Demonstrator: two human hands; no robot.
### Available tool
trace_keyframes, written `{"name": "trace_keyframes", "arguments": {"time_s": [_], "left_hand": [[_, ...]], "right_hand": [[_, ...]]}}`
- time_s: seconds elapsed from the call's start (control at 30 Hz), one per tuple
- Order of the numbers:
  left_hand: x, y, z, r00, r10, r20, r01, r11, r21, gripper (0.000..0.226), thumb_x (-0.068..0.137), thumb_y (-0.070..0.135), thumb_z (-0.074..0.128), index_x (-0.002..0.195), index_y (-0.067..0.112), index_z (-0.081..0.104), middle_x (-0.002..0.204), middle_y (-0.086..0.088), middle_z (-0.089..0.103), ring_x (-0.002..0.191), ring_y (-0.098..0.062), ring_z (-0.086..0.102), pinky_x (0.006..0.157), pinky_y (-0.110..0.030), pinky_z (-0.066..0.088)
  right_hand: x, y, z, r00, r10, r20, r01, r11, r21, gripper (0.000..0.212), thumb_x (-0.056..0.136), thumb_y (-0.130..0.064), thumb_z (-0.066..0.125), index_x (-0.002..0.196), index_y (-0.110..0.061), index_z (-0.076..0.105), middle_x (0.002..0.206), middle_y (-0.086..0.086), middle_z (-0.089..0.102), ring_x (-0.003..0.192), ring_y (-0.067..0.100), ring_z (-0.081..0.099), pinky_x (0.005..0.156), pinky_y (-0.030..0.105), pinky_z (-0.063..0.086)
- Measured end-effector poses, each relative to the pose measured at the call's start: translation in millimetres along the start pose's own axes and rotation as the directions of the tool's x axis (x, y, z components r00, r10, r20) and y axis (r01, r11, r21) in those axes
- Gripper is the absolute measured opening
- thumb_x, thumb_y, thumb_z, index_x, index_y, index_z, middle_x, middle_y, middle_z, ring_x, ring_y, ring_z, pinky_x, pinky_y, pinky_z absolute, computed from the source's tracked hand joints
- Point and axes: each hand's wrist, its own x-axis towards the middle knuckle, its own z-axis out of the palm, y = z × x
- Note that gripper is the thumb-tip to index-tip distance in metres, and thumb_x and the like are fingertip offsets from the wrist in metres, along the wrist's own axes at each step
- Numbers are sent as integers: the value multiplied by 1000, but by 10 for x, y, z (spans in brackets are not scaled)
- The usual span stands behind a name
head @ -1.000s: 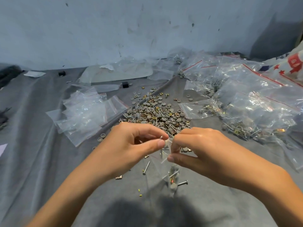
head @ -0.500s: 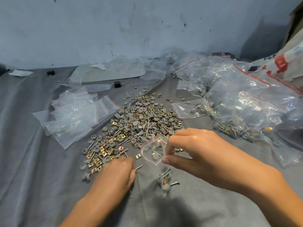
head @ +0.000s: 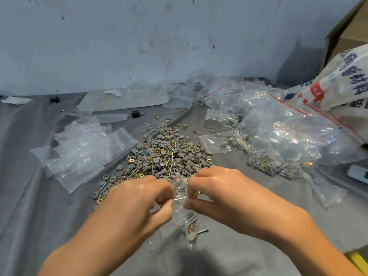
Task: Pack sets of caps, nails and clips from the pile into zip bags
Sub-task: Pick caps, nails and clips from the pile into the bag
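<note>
Small clear plastic zip bag (head: 181, 185), nearside of grey-and-brass hardware pile (head: 169, 154): I am watching left hand (head: 137, 198) and right hand (head: 217, 192) pinching its mouth, presumably spreading it for loading.

Grey cloth (head: 29, 196) w/ blotchy wall (head: 139, 46) behind; printed sack (head: 338, 82) + cardboard box (head: 350, 30) far rt; black block (head: 135, 113) mid
</note>
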Motion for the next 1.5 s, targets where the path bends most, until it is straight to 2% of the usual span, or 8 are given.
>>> {"name": "trace_keyframes", "arguments": {"time_s": [0.27, 0.53, 0.67, 0.77, 0.9, 1.0, 1.13, 1.5], "left_hand": [[42, 56, 87, 997, 17, -71, -28, 987, -159, 18, 92, 56, 53, 103, 44, 63, 85, 24, 60, 80, 5, 57, 64, -12, 40], [-231, 121, 584, 927, -315, -202, 205, 880, -427, 31, 72, 60, 72, 96, 45, 61, 92, 27, 64, 76, -3, 62, 60, -15, 45], [-212, 67, 640, 926, -321, -200, 183, 841, -509, 13, 80, 44, 74, 92, 46, 68, 77, 21, 69, 67, -2, 64, 58, -12, 44], [-227, 37, 606, 940, -278, -199, 125, 821, -557, 19, 76, 52, 70, 93, 46, 72, 80, 15, 68, 66, -7, 62, 57, -16, 45], [-246, -20, 581, 954, -240, -178, 79, 777, -624, 21, 76, 54, 67, 94, 45, 74, 82, 10, 69, 66, -10, 60, 59, -25, 49], [-282, -52, 549, 947, -238, -214, 59, 786, -615, 19, 76, 51, 68, 93, 45, 75, 82, 9, 69, 66, -12, 60, 59, -26, 49], [-343, -83, 459, 924, -239, -298, 25, 817, -577, 15, 78, 49, 73, 92, 44, 75, 80, 10, 69, 63, -8, 59, 57, -21, 46], [-436, -184, 295, 839, -251, -483, -14, 877, -481, 24, 83, 50, 61, 93, 30, 69, 83, 5, 66, 68, -11, 59, 63, -20, 44]], "right_hand": [[-10, -64, -48, 1000, 8, 13, -7, 999, -51, 26, 100, -53, 52, 108, -30, 62, 102, -8, 61, 99, 17, 58, 84, 40, 51], [-74, -45, -86, 991, 131, 20, -130, 991, -37, 35, 105, -45, 39, 91, -20, 59, 92, -4, 59, 88, 22, 57, 83, 43, 49], [-180, -47, -128, 993, 101, 65, -99, 995, -30, 21, 101, -29, 42, 114, -28, 59, 111, -7, 59, 104, 22, 57, 91, 43, 48], [-193, -25, -168, 999, 35, 18, -33, 997, -70, 16, 102, -45, 51, 104, -32, 61, 107, -13, 45, 104, 13, 41, 88, 34, 44], [-121, 44, -181, 998, -26, 48, 26, 1000, 9, 26, 92, -61, 62, 92, -35, 67, 142, -16, 41, 132, 5, 30, 105, 24, 34], [-43, 70, -108, 994, -57, 96, 50, 997, 65, 26, 96, -51, 64, 93, -26, 72, 113, -10, 63, 105, 8, 54, 93, 35, 46], [-14, 15, -69, 997, -76, 17, 74, 991, 108, 29, 96, -52, 64, 92, -24, 72, 90, -13, 60, 81, 5, 50, 80, 35, 48], [109, -238, -24, 986, -113, -120, 138, 965, 221, 28, 96, -47, 66, 99, -20, 73, 95, -7, 67, 85, 7, 57, 80, 32, 49]]}}
